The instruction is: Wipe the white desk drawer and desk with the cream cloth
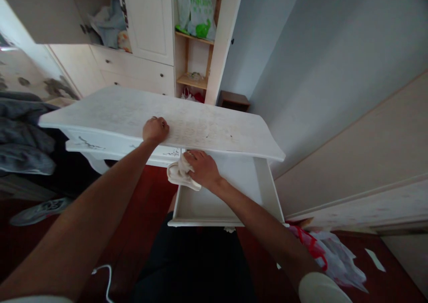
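A white desk (127, 109) with a worn, stained top stands before me. Its right drawer (230, 205) is pulled out towards my body, and its pale floor shows. My right hand (202, 169) grips a cream-coloured cloth (180, 174) at the drawer's left side, close under the desk's front edge. Part of the cloth hangs over the drawer's left wall. On the desktop near the front edge rests my left hand (156, 129), curled into a fist. Its fingertips are turned under, and I cannot see whether anything is in them.
Behind the desk stands a cream wardrobe (150, 22) with plastic bags (200, 13) on an upper shelf. Grey clothes (23, 133) lie at the left, above a shoe (40, 211). On the right, plastic bags (337, 258) lie on the red floor by the wall. A white cable (109, 278) is at lower left.
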`<state>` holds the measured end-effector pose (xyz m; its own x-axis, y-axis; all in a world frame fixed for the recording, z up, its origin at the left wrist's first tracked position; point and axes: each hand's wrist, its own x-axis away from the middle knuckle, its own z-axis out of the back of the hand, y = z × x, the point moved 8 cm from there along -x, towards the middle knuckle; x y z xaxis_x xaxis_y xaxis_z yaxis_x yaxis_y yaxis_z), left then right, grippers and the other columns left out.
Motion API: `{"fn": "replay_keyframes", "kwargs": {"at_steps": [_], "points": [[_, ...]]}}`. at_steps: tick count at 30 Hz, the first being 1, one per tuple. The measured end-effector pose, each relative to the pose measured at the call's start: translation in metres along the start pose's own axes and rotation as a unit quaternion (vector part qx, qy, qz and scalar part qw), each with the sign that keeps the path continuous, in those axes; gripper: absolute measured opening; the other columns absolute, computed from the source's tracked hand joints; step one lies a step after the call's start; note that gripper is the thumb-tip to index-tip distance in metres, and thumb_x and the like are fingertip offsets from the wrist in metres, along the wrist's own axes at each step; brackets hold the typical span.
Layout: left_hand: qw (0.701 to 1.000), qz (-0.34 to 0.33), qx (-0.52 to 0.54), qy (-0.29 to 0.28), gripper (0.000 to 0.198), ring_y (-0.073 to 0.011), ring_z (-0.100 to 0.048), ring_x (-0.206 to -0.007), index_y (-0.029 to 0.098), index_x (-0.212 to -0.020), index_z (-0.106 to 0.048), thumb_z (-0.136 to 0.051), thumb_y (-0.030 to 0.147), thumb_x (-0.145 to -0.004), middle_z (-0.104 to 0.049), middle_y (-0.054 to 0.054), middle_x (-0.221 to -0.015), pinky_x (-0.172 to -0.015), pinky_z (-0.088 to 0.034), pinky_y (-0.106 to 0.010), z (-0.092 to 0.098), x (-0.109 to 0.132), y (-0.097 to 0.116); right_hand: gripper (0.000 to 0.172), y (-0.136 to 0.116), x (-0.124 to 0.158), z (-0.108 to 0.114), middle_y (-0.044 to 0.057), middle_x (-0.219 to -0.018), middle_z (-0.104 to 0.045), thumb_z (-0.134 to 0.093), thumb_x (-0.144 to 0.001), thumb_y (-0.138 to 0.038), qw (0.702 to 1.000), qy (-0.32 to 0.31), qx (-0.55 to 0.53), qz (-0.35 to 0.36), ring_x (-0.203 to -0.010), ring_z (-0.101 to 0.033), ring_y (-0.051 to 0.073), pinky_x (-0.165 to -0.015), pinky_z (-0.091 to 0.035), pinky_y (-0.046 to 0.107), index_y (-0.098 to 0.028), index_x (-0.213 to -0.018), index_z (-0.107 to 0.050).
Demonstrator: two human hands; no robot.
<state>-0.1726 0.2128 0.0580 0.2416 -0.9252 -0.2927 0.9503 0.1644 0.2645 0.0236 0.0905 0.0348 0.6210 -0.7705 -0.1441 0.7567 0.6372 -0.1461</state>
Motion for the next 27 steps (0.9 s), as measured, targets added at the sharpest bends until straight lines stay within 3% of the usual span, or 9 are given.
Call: {"fn": "replay_keyframes", "kwargs": {"at_steps": [6, 9, 12, 15, 18, 21, 24, 27], "points": [[1.0, -0.001, 0.007, 0.0, 0.047, -0.0357, -0.062, -0.111, 0.009, -0.117, -0.073, -0.037, 0.027, -0.093, -0.066, -0.024, -0.119, -0.095, -0.049, -0.045, -0.001, -0.001, -0.001, 0.046, 0.047, 0.032, -0.013, 0.01, -0.125, -0.073, -0.059, -0.085, -0.026, 0.986, -0.133, -0.004, -0.097, -0.114, -0.068, 0.031, -0.093, -0.056, 0.044, -0.025, -0.13, -0.07], [1.0, -0.004, 0.008, 0.004, 0.047, -0.0352, -0.062, -0.109, 0.009, -0.116, -0.074, -0.037, 0.028, -0.093, -0.067, -0.023, -0.117, -0.092, -0.049, -0.044, -0.001, -0.001, -0.001, 0.05, 0.07, 0.052, -0.003, 0.009, -0.123, -0.075, -0.061, -0.08, -0.024, 0.985, -0.122, -0.063, -0.099, -0.112, -0.07, 0.03, -0.097, -0.054, 0.044, -0.024, -0.128, -0.073], [1.0, -0.003, 0.0, 0.008, 0.046, -0.0352, -0.063, -0.108, 0.01, -0.115, -0.074, -0.037, 0.028, -0.093, -0.067, -0.023, -0.116, -0.089, -0.049, -0.043, 0.001, 0.0, -0.001, 0.051, 0.095, 0.058, 0.036, 0.006, -0.119, -0.077, -0.061, -0.075, -0.024, 0.977, -0.028, -0.192, -0.094, -0.108, -0.07, 0.028, -0.1, -0.053, 0.041, -0.022, -0.124, -0.075], [1.0, -0.007, -0.009, 0.007, 0.046, -0.035, -0.064, -0.108, 0.009, -0.114, -0.074, -0.037, 0.027, -0.093, -0.067, -0.023, -0.114, -0.089, -0.049, -0.042, 0.001, 0.0, -0.001, 0.059, 0.13, 0.053, 0.097, 0.006, -0.122, -0.076, -0.063, -0.072, -0.028, 0.95, 0.13, -0.264, -0.106, -0.11, -0.069, 0.028, -0.104, -0.051, 0.042, -0.018, -0.129, -0.072], [1.0, -0.01, -0.012, 0.004, 0.045, -0.0347, -0.064, -0.109, 0.01, -0.115, -0.074, -0.038, 0.029, -0.094, -0.067, -0.023, -0.114, -0.088, -0.05, -0.041, 0.001, -0.001, -0.002, 0.069, 0.169, 0.041, 0.16, 0.01, -0.133, -0.07, -0.063, -0.074, -0.031, 0.916, 0.306, -0.238, -0.105, -0.121, -0.064, 0.03, -0.11, -0.047, 0.046, -0.014, -0.14, -0.062], [1.0, -0.012, -0.018, 0.004, 0.045, -0.0341, -0.065, -0.108, 0.011, -0.114, -0.074, -0.039, 0.03, -0.094, -0.068, -0.022, -0.114, -0.088, -0.05, -0.04, 0.002, -0.001, -0.002, 0.073, 0.208, 0.024, 0.192, 0.015, -0.142, -0.063, -0.055, -0.081, -0.031, 0.885, 0.416, -0.179, -0.105, -0.129, -0.059, 0.029, -0.114, -0.045, 0.047, -0.012, -0.151, -0.049], [1.0, -0.015, -0.025, 0.007, 0.045, -0.0338, -0.066, -0.108, 0.01, -0.113, -0.074, -0.038, 0.029, -0.094, -0.068, -0.022, -0.112, -0.089, -0.05, -0.039, 0.003, -0.001, -0.001, 0.071, 0.24, 0.007, 0.179, 0.017, -0.145, -0.059, -0.049, -0.086, -0.028, 0.891, 0.42, -0.117, -0.13, -0.133, -0.055, 0.028, -0.116, -0.043, 0.049, -0.013, -0.155, -0.041], [0.999, -0.018, -0.025, 0.009, 0.045, -0.0345, -0.067, -0.107, 0.01, -0.112, -0.075, -0.037, 0.028, -0.094, -0.069, -0.023, -0.112, -0.089, -0.05, -0.04, 0.003, -0.002, -0.001, 0.067, 0.251, -0.006, 0.13, 0.019, -0.148, -0.057, -0.05, -0.086, -0.025, 0.943, 0.3, -0.064, -0.13, -0.138, -0.051, 0.03, -0.119, -0.039, 0.05, -0.011, -0.151, -0.046]]}}
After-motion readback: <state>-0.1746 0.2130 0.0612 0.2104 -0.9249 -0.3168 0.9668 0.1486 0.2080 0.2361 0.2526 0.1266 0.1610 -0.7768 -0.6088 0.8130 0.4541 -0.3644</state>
